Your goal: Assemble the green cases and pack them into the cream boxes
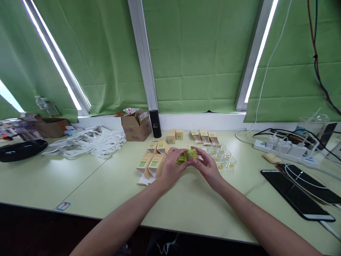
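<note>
Gripped between left hand (172, 165) and right hand (209, 167) is a small green packet (190, 154). Clear cups (231, 163) sit nearby

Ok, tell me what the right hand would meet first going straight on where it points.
The right hand would meet the small green item it touches, then probably the left hand; depth is unclear.

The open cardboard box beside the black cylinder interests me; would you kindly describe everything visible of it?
The cardboard box is brown, with purple print on its front and a white label near its top right. Its upper flaps stand open; the inside is hidden. It sits upright on the table, near the white ledge, with the black cylinder just to its right; whether those two touch is unclear.
</note>
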`<action>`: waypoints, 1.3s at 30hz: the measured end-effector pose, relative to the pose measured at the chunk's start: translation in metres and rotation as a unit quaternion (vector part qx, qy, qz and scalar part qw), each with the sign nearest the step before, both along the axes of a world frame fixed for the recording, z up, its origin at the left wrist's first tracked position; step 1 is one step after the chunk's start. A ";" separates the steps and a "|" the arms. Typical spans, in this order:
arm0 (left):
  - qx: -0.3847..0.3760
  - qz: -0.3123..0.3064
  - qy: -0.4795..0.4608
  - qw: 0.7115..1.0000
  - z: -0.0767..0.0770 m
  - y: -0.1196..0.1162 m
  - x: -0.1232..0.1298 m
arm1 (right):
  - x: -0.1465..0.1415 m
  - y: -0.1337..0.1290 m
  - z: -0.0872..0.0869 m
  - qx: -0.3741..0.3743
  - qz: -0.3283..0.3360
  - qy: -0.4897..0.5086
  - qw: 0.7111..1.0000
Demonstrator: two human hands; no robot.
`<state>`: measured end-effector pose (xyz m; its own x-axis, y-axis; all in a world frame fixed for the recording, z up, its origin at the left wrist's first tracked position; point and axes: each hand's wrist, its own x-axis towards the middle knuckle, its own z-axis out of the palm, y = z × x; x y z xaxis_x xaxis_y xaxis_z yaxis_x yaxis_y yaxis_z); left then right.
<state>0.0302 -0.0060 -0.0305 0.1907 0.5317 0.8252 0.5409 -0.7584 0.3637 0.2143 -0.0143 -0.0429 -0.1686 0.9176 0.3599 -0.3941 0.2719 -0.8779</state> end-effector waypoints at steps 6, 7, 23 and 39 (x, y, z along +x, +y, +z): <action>0.092 -0.012 0.052 0.994 0.003 0.002 0.000 | -0.001 -0.002 0.001 -0.023 0.002 0.023 0.999; 0.084 -0.013 0.042 0.995 0.002 0.002 0.000 | -0.002 -0.003 0.001 -0.029 0.004 0.045 0.999; -0.040 -0.005 -0.035 0.999 0.007 -0.005 0.001 | 0.008 0.015 -0.005 -0.103 0.043 0.189 0.976; -0.239 -0.110 -0.108 0.959 0.008 -0.006 0.008 | -0.005 -0.003 -0.001 0.076 -0.159 -0.045 0.983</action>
<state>0.0383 -0.0116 -0.0224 0.1938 0.8252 0.5306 0.2601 -0.5647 0.7832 0.2089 -0.0168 -0.0443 0.0812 0.8660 0.4934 -0.1902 0.4994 -0.8452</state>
